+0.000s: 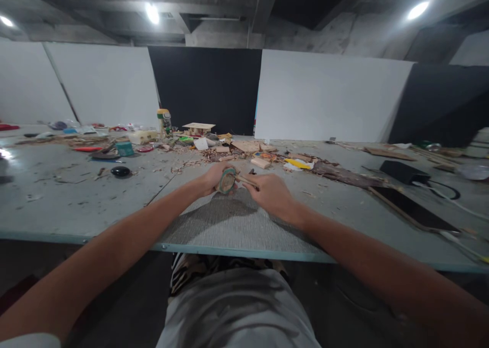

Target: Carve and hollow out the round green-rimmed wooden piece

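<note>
My left hand (214, 178) is closed around a small round greenish object (226, 180), perhaps a roll of tape, held just above the grey table (76, 195). My right hand (269, 192) is closed in a pinch on a thin wooden stick (245, 180) whose tip meets the round object. Both hands sit close together over a grey textured mat (229, 220) at the table's near edge.
Wood scraps and shavings (229, 152) lie piled behind the hands. A green tub (125, 148), a black round object (120, 171), a jar (164, 119) and a small wooden model (198, 127) stand further left. A dark tablet (410, 210), a black box (404, 172) and cables lie at right.
</note>
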A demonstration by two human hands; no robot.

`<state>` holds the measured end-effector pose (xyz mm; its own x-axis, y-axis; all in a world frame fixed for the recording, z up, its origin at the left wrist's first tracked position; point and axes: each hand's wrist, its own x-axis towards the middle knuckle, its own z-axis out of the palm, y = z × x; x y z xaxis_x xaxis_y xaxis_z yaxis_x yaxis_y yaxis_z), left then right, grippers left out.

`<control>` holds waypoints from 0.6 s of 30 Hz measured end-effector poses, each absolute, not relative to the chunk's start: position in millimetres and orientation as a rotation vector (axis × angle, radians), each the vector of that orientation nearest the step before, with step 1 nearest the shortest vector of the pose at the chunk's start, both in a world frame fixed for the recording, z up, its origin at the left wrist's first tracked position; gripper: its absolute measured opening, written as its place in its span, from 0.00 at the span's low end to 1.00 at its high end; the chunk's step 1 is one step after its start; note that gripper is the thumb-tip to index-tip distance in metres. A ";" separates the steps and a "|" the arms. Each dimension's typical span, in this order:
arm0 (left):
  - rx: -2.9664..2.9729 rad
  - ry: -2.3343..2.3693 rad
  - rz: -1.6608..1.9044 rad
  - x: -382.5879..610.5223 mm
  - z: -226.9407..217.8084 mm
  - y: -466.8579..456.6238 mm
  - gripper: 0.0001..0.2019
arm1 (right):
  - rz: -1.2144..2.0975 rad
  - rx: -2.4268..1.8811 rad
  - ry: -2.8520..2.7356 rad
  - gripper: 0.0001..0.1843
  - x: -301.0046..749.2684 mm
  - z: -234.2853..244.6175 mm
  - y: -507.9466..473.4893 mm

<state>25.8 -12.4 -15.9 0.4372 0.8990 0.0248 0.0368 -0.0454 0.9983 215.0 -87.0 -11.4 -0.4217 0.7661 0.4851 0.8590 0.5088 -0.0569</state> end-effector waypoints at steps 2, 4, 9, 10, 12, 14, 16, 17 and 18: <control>1.428 0.879 0.900 26.4 -17.2 -10.3 0.15 | -0.263 -1.276 -2.327 0.18 212.9 -13.5 -89.5; 1.404 0.866 0.928 25.7 -18.3 -7.6 0.15 | -0.239 -1.223 -2.352 0.18 211.5 -15.4 -91.3; 1.322 0.829 0.913 17.4 -19.5 -0.8 0.16 | -0.154 -1.189 -2.284 0.18 215.6 -15.6 -87.5; 1.302 0.821 0.910 15.9 -19.3 -0.5 0.16 | -0.131 -1.178 -2.264 0.18 216.9 -15.0 -86.0; 1.275 0.799 0.906 14.5 -18.3 -1.3 0.17 | -0.055 -1.152 -2.233 0.18 218.3 -14.1 -83.6; 1.269 0.766 0.903 14.9 -17.0 -3.2 0.18 | 0.032 -1.124 -2.219 0.18 218.0 -13.7 -82.4; 1.266 0.748 0.910 16.2 -16.0 -5.0 0.17 | 0.085 -1.105 -2.217 0.19 216.5 -14.1 -82.0; 1.269 0.744 0.912 16.7 -15.8 -5.6 0.17 | 0.101 -1.102 -2.220 0.19 215.6 -14.5 -81.8; 1.278 0.740 0.912 17.1 -15.7 -5.9 0.17 | 0.111 -1.104 -2.223 0.19 214.9 -14.9 -81.6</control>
<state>17.1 -5.9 -15.7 0.4672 0.8837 0.0294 -0.1530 0.0480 0.9871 214.9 -81.6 -14.9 -0.4381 0.7396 0.5110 0.6851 0.6427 -0.3428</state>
